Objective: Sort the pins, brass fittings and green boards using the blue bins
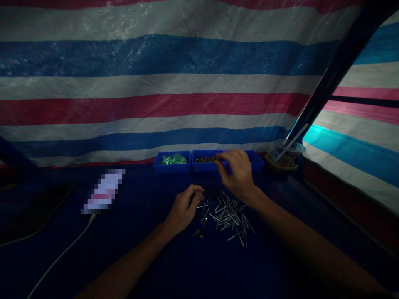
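My left hand (pixel 183 205) rests on the dark blue table with fingers curled in a pinch, beside a scattered pile of thin metal pins (pixel 229 216). What it pinches is too small to make out. My right hand (pixel 237 170) reaches forward over the middle blue tray (pixel 205 165), which holds small dark metal parts, and its fingertips are bent down at the tray's edge. A blue tray (pixel 172 162) to the left holds green pieces. Two small brass-coloured parts (pixel 198 234) lie near my left wrist.
A third blue tray (pixel 256 162) sits behind my right hand. A clear plastic cup with a straw (pixel 285 154) stands at the right. A blurred-out phone (pixel 104 191) with a white cable (pixel 62 253) lies at the left. A striped tarp (pixel 156 83) hangs behind.
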The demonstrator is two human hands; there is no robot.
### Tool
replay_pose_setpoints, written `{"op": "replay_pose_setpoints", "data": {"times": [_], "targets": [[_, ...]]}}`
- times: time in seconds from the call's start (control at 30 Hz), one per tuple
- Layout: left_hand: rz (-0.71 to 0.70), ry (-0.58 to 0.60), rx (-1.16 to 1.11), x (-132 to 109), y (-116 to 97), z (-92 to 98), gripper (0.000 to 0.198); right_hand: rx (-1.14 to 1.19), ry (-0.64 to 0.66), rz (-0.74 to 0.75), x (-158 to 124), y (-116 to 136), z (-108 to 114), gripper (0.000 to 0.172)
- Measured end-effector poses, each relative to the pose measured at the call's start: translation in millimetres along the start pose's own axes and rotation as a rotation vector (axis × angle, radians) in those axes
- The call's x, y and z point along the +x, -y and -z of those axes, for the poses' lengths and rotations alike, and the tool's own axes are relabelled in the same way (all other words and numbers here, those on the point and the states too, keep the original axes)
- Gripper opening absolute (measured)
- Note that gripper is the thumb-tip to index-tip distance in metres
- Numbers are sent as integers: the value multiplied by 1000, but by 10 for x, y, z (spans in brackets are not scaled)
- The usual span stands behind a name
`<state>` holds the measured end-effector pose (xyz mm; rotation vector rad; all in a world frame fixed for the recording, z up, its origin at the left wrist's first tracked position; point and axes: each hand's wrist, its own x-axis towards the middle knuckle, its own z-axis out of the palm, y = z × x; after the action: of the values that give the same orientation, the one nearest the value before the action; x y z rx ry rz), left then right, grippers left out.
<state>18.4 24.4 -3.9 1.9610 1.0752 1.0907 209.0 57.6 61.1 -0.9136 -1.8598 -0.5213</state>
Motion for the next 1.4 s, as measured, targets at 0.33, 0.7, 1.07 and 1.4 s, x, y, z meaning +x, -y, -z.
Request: {"op": "replay_pose_setpoints", "data": {"times": [0.33,0.7,1.07,1.4], "targets": [[-237,-173,676,341,128,195,23,-294,405,-243,-459,-474,-130,58],[-39,-149,955,785,307,181,25,-248,481,-248,-534,-631,-451,26],[-123,-112,956,541,322,222,24,-67,362,-215,-682,-637,-353,20],[-200,-126,910,557,575,294,36,-77,355,-180,-764,-712,-388,22]]}}
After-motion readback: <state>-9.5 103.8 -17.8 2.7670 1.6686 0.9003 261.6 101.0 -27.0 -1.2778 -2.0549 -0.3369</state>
